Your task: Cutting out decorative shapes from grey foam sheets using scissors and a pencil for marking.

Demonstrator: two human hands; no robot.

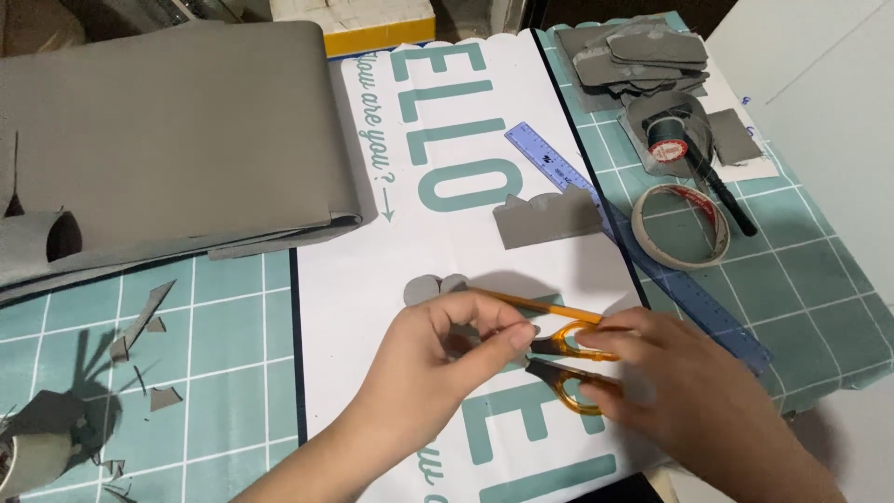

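A small grey piece (430, 291) of sheet material is pinched between the thumb and fingers of the left hand (445, 352), low in the middle of the view; its scalloped upper edge shows above the knuckles. A pair of orange-handled scissors (570, 359) is gripped by the right hand (684, 391), whose fingers are closed through and around the handle loops. The blades are pointed towards the left hand and are met by its fingertips; whether the blades are parted cannot be told. A thin orange pencil (535, 305) is seen just above the scissors, running from the grey piece towards the right hand.

Both hands are held over a white sheet (466, 242) printed with large teal letters, which is laid on a teal gridded cutting mat (223, 326). A second grey piece with a scalloped top (548, 217) is placed higher on the sheet, beside a blue ruler (643, 247). To the right, a roll of tape (682, 226), a black pen (722, 191) and a stack of grey cut pieces (643, 56) are set on the mat. A large fold of grey material (177, 130) is spread at upper left, and grey offcuts (140, 331) are scattered below it.
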